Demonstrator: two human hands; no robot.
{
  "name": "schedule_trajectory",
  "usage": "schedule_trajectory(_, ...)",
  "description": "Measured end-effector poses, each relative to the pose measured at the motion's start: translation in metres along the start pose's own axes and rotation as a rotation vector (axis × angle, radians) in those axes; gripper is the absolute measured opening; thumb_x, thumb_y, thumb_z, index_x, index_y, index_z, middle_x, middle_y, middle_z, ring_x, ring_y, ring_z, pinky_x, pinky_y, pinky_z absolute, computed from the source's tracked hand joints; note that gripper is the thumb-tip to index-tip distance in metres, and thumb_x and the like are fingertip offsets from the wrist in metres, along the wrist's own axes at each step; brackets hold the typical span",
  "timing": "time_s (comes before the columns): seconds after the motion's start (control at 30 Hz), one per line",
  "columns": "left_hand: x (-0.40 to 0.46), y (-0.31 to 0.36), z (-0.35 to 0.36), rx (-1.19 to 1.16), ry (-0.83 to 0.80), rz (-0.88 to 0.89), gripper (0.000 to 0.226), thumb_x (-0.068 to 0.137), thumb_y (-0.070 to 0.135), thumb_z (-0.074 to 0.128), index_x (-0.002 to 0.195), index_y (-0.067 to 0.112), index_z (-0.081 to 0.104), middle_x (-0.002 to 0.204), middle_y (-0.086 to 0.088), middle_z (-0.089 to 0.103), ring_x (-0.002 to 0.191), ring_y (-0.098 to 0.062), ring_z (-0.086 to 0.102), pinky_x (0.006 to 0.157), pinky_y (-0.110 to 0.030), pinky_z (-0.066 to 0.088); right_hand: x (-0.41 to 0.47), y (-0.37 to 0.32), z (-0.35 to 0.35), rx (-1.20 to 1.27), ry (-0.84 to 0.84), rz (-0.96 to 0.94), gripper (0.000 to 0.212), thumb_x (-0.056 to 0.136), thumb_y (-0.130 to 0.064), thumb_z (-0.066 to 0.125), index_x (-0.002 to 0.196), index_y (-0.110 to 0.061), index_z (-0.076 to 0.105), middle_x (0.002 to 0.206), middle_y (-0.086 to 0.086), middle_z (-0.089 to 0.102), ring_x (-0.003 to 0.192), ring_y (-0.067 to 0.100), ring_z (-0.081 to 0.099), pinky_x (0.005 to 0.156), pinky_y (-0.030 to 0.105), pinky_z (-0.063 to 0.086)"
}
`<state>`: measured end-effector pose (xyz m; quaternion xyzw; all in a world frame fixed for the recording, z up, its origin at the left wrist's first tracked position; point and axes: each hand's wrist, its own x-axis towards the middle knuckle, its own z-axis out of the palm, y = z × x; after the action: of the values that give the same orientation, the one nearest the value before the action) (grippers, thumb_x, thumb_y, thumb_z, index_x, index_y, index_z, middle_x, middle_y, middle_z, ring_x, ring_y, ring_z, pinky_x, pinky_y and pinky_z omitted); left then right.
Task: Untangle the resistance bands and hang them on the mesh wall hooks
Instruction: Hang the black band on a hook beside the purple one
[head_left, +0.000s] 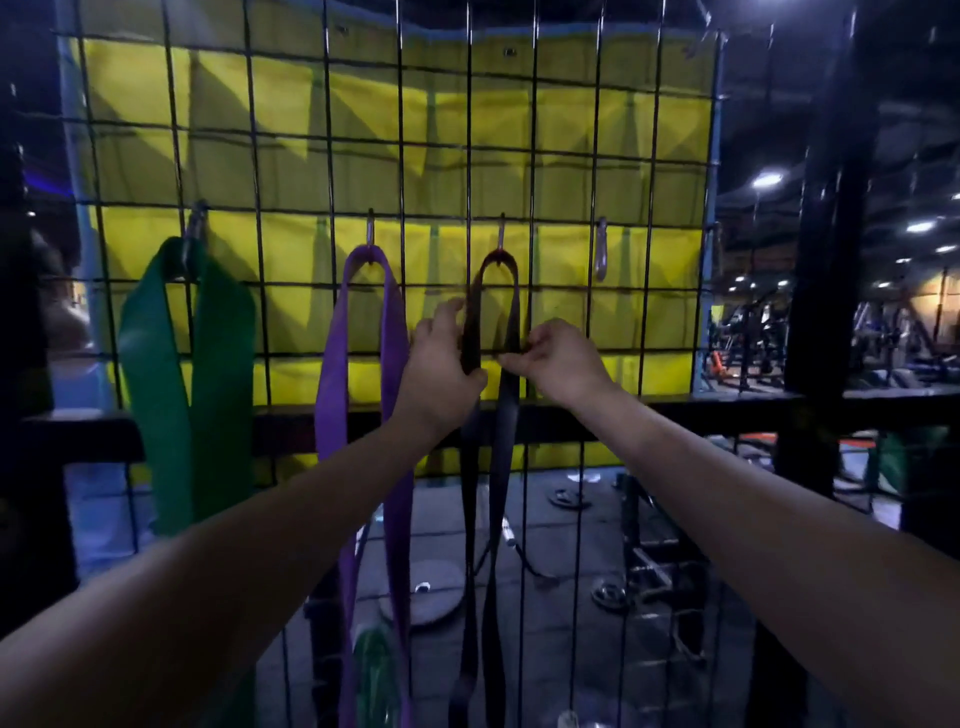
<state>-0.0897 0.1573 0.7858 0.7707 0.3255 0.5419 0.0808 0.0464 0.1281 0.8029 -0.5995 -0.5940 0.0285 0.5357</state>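
A black wire mesh wall fills the frame. Left hangs a wide green rubber band, centre a purple band, then a dark narrow band on a metal hook. The left hand grips its left strand; right hand fingers pinch its right strand.

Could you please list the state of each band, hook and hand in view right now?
green band: hung on its hook.
purple band: hung on its hook.
black band: hung on its hook, both hands on it.
fourth hook: bare.
left hand: holds black band.
right hand: pinches black band.
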Motion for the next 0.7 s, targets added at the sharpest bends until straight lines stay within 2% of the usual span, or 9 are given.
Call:
schedule_trajectory(0.07,-0.011,0.001,0.0,-0.023,-0.011,-0.071,0.072,0.081,0.005,0.066,0.141,0.011,0.028,0.12,-0.013,0.051,0.109,-0.026,0.054,0.08,-0.023,0.043,-0.009,0.005,0.008,0.021,-0.024,0.051,0.029,0.08,-0.018,0.072,0.094,-0.012,0.047,0.066,-0.003,0.05,0.067,0.015,0.049,0.054,0.022,0.035)
schedule_trajectory(0.13,-0.018,0.004,-0.002,-0.062,-0.026,-0.113,0.068,0.082,0.003,0.064,0.14,0.007,0.029,0.105,-0.006,0.054,0.098,-0.022,0.055,0.068,-0.013,0.039,-0.014,0.009,0.012,0.088,-0.017,0.085,0.023,0.079,-0.008,0.07,0.082,-0.014,0.048,0.063,-0.005,0.046,0.068,0.015,0.049,0.066,0.024,0.041)
schedule_trajectory(0.17,-0.021,0.006,-0.003,-0.085,-0.034,-0.13,0.065,0.083,0.002,0.063,0.139,0.006,0.03,0.101,-0.004,0.053,0.095,-0.019,0.054,0.066,-0.012,0.038,-0.016,0.012,0.013,0.149,-0.018,0.099,0.024,0.08,-0.004,0.068,0.073,-0.016,0.049,0.063,-0.004,0.046,0.074,0.017,0.05,0.074,0.028,0.044)
schedule_trajectory(0.23,-0.025,0.008,-0.004,-0.121,-0.049,-0.18,0.057,0.085,0.004,0.061,0.136,0.005,0.036,0.097,-0.003,0.055,0.094,-0.02,0.056,0.072,-0.02,0.042,-0.023,0.015,0.011,0.29,-0.034,0.136,0.029,0.084,0.0,0.061,0.065,-0.019,0.05,0.066,-0.002,0.049,0.082,0.018,0.05,0.078,0.033,0.046)
schedule_trajectory(0.3,-0.031,0.007,-0.003,-0.176,-0.078,-0.248,0.047,0.086,0.005,0.06,0.13,0.003,0.043,0.084,0.001,0.052,0.08,-0.014,0.055,0.067,-0.021,0.043,-0.033,0.016,0.006,0.394,-0.047,0.176,0.023,0.089,-0.001,0.054,0.072,-0.016,0.053,0.075,0.004,0.053,0.083,0.019,0.049,0.076,0.034,0.044)
schedule_trajectory(0.37,-0.038,0.003,0.001,-0.276,-0.109,-0.307,0.037,0.086,0.002,0.06,0.121,0.001,0.049,0.072,0.005,0.049,0.063,-0.004,0.049,0.055,-0.011,0.04,-0.044,0.017,-0.001,0.501,-0.076,0.229,0.015,0.091,-0.002,0.051,0.083,-0.014,0.054,0.079,0.006,0.056,0.08,0.022,0.052,0.08,0.039,0.046)
schedule_trajectory(0.47,-0.053,-0.002,0.008,-0.34,-0.153,-0.366,0.012,0.084,-0.004,0.061,0.085,0.007,0.055,0.071,0.003,0.052,0.057,0.0,0.047,0.053,-0.012,0.04,-0.062,0.024,-0.008,0.517,-0.185,0.258,0.011,0.09,0.0,0.053,0.09,-0.01,0.057,0.08,0.004,0.059,0.08,0.018,0.056,0.084,0.036,0.049)
schedule_trajectory(0.57,-0.07,-0.007,0.018,-0.361,-0.2,-0.42,0.029,0.086,-0.008,0.056,0.07,0.016,0.05,0.069,0.002,0.049,0.062,-0.005,0.044,0.059,-0.017,0.039,-0.086,0.038,-0.002,0.377,-0.284,0.29,0.018,0.087,0.002,0.058,0.08,-0.014,0.058,0.076,0.002,0.058,0.073,0.012,0.055,0.07,0.024,0.048)
schedule_trajectory(0.7,-0.099,-0.015,0.028,-0.38,-0.27,-0.536,0.028,0.088,-0.014,0.045,0.073,0.009,0.046,0.07,-0.002,0.047,0.061,-0.009,0.046,0.046,-0.009,0.04,-0.109,0.066,0.009,0.383,-0.276,0.355,0.014,0.088,0.002,0.056,0.094,-0.01,0.055,0.078,0.003,0.055,0.075,0.013,0.052,0.063,0.021,0.042)
